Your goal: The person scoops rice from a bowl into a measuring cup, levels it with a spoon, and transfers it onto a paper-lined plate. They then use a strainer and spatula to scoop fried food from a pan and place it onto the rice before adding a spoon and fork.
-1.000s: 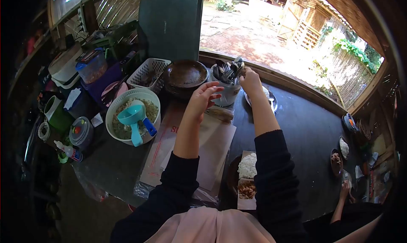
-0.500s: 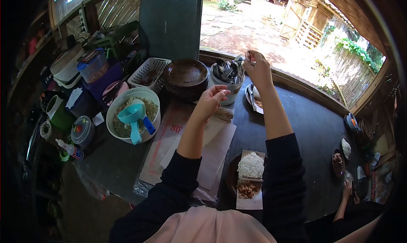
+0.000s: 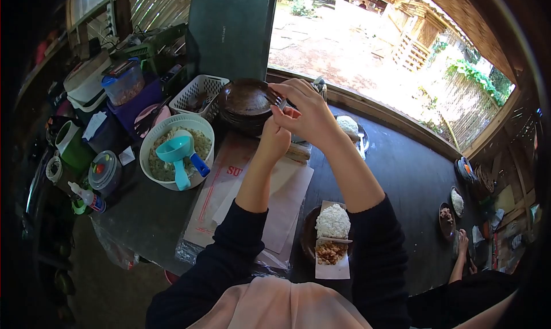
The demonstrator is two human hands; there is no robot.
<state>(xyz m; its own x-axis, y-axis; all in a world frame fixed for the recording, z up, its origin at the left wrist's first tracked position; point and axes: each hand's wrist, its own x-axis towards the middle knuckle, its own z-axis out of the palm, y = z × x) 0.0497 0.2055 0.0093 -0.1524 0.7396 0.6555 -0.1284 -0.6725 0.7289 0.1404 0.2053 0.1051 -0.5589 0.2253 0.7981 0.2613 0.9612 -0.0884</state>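
Note:
My right hand is closed on a fork, its tines pointing left beyond the fingers. Just below, my left hand meets it with fingers pinched together; what they hold, if anything, is hidden. The cutlery container is mostly covered by the hands, only a few handles showing. Beside the hands is a stack of round brown plates. Nearer my body, a brown plate carries paper with white rice and a browned, crumbly food.
Brown paper sheets lie left of the plate. A white tub holds food and a turquoise scoop. Another plate with rice and a fork stands near the window ledge. A co-worker's hand is at far right, near bowls.
My right hand has moved left from above the cutlery container with the fork, and now meets my left hand. The view has shifted slightly.

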